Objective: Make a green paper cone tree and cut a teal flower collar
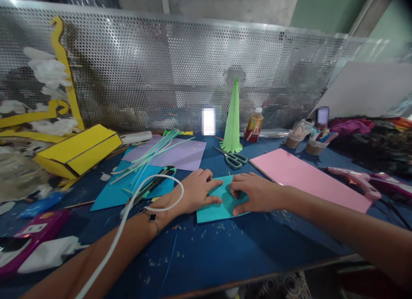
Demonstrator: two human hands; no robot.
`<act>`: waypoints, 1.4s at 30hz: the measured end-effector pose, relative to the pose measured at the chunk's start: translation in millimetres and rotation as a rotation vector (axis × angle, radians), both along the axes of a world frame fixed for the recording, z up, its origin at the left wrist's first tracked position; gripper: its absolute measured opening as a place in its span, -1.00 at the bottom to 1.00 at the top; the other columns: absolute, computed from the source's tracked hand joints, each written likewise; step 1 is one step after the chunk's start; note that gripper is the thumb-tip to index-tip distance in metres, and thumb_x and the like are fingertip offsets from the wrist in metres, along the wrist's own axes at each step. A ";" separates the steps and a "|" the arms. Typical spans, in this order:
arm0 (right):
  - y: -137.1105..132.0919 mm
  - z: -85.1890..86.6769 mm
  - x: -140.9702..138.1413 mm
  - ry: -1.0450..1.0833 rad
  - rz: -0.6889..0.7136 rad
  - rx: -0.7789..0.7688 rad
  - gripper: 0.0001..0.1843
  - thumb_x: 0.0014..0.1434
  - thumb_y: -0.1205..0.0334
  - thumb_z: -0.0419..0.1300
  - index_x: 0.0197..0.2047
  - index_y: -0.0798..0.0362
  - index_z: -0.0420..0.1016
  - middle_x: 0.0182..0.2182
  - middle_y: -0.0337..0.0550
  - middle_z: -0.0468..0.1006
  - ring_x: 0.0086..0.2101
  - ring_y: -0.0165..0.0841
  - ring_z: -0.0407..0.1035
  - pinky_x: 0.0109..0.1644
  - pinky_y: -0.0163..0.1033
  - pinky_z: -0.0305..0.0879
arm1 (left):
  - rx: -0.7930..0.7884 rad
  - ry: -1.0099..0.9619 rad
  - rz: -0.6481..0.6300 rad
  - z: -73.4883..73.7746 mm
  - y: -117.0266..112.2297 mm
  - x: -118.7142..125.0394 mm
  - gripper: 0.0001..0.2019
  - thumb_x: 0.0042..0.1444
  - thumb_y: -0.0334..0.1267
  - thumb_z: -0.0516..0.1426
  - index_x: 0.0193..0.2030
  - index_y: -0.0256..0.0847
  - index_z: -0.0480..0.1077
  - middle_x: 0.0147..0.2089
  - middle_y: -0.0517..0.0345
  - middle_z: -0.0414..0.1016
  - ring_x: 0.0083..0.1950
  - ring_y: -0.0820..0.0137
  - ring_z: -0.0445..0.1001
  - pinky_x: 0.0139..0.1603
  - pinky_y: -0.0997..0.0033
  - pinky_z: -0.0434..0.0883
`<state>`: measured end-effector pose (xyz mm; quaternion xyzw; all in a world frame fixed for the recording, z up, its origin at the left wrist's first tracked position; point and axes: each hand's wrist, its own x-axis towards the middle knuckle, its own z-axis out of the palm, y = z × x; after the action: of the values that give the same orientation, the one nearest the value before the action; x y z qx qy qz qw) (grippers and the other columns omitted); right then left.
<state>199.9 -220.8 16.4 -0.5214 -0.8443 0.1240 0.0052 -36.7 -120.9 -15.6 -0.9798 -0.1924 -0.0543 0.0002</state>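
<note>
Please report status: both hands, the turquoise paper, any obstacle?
Left hand, right hand: both touching turquoise paper. Paper on table. Cable crosses in front of left forearm, clear of paper.

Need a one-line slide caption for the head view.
Left hand and right hand on turquoise paper at a blue table, green-handled scissors and a green paper cone beyond.
</note>
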 end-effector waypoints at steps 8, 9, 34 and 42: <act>-13.4 30.7 22.2 -0.221 -0.095 -0.143 -0.57 0.18 -0.21 0.35 -0.19 0.00 0.53 -0.21 -0.11 0.57 -0.18 -0.13 0.44 -0.21 -0.20 0.06 | 0.022 -0.018 -0.017 -2.1 0.5 -0.8 -0.36 0.34 0.27 0.00 0.38 -0.07 0.34 0.09 -0.06 0.36 0.09 0.09 0.35 0.14 0.11 0.32; -14.0 33.3 22.0 -0.254 -0.111 -0.168 -0.59 0.18 -0.18 0.36 -0.19 0.00 0.54 -0.21 -0.11 0.59 -0.17 -0.11 0.46 -0.21 -0.20 0.07 | 0.023 -0.014 -0.018 -1.6 0.4 -0.9 -0.37 0.35 0.26 0.01 0.38 -0.07 0.34 0.09 -0.06 0.36 0.10 0.09 0.36 0.14 0.11 0.32; 28.6 -24.8 -22.1 -0.106 -0.118 0.288 -0.80 0.37 0.19 0.09 -0.22 0.06 0.49 -0.28 -0.09 0.65 -0.28 -0.26 0.49 -0.33 -0.18 -0.07 | -0.139 -0.029 0.091 13.2 -25.0 12.2 -0.24 0.09 0.43 0.18 0.11 -0.25 0.38 0.11 -0.08 0.39 0.10 0.01 0.35 0.13 -0.03 0.32; 27.7 -25.0 -20.9 -0.094 -0.137 0.325 -0.81 0.35 0.19 0.09 -0.23 0.06 0.49 -0.31 -0.10 0.65 -0.34 -0.28 0.46 -0.34 -0.17 -0.10 | -0.195 -0.027 0.185 18.6 -38.3 26.0 -0.05 -0.08 0.61 0.11 0.09 -0.28 0.31 0.14 -0.17 0.37 0.14 -0.07 0.33 0.18 -0.10 0.28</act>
<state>179.0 -193.1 -8.6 -0.5751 -0.8151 -0.0390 0.0584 -10.7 -159.2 3.0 -0.9524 -0.2863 -0.0485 -0.0929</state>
